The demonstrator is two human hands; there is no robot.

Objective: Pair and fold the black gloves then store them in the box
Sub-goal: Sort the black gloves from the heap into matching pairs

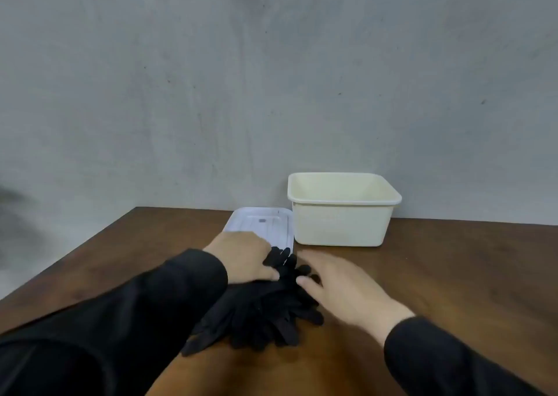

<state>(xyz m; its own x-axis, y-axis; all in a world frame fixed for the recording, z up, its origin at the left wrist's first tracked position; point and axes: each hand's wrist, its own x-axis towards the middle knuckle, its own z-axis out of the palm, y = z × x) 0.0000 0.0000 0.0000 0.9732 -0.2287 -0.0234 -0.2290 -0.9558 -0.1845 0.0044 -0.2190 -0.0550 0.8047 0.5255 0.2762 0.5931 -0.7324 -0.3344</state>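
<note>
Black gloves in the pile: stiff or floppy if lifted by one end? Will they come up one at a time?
Probably floppy: the black gloves lie in a limp heap with fingers splayed and drooping flat on the table. Likely light, thin fabric. They overlap and tangle, so lifting one may drag neighbours along. The left hand grips part of the pile; the right hand rests open beside it.

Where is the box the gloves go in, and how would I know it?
Look at the far edge of the brown table, against the grey wall. The box stands there, beyond the right hand and the pile of black gloves. It is cream, deep and open on top, unlike the flat white lid beside it.
</note>
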